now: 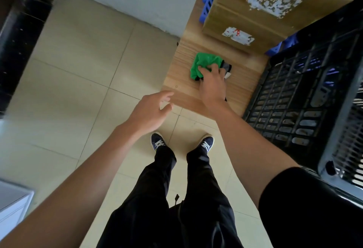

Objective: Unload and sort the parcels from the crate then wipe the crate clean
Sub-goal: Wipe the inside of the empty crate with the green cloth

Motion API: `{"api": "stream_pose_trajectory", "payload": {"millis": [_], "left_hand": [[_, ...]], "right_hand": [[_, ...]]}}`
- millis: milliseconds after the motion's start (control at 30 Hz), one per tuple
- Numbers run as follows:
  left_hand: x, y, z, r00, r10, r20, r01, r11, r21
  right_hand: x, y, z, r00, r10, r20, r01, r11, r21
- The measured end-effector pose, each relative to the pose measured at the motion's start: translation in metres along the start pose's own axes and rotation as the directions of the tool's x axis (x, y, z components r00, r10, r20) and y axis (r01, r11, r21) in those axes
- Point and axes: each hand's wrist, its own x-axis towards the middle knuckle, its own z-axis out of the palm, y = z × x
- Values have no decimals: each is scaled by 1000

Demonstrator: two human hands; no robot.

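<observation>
One black crate [294, 98], one green cloth [204, 64], one cardboard box [275, 11]. Two hands. All three items are on one wooden table [184, 82].

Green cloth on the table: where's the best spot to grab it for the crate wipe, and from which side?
Take the green cloth by its bunched near edge, coming from above on the person's side. It lies crumpled on the wooden table, so the raised folds offer a pinch. The right hand already grips there; the left hand hangs open, free for the black crate.
</observation>
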Motion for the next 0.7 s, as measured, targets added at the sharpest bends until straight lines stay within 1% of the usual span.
{"api": "stream_pose_trajectory", "payload": {"millis": [67,133,200,267,300,333,467,533,633,700], "left_hand": [[-7,-2,1,1000,4,9,-4,1000,-7],[-15,-3,0,1000,3,13,-2,1000,-27],[-25,-4,-3,1000,-6,2,6,998,-56],[-35,-7,-7,1000,1,-29,-3,997,-75],[-40,-8,-10,999,8,-48,-12,996,-85],[-45,-7,-13,998,10,-61,-15,996,-89],[-63,7,-28,993,23,-114,-37,992,-119],[-70,23,-36,987,58,-147,-79,987,-142],[-74,51,-42,975,120,-186,-151,975,-165],[-74,68,-46,963,159,-216,-191,972,-136]], "right_hand": [[-9,3,0,1000,-12,8,12,999,33],[-21,4,2,1000,1,29,-4,994,106],[-31,3,1,997,47,66,-60,975,213],[-40,-2,-8,991,92,98,-122,923,365],[-45,-5,-16,991,97,96,-129,893,430],[-50,-7,-27,993,94,77,-120,876,468],[-80,-24,-86,998,35,-59,5,821,570],[-97,-33,-114,991,15,-134,70,791,608],[-122,-40,-151,972,-20,-235,165,769,618],[-136,-40,-173,947,-46,-319,237,770,592]]}}
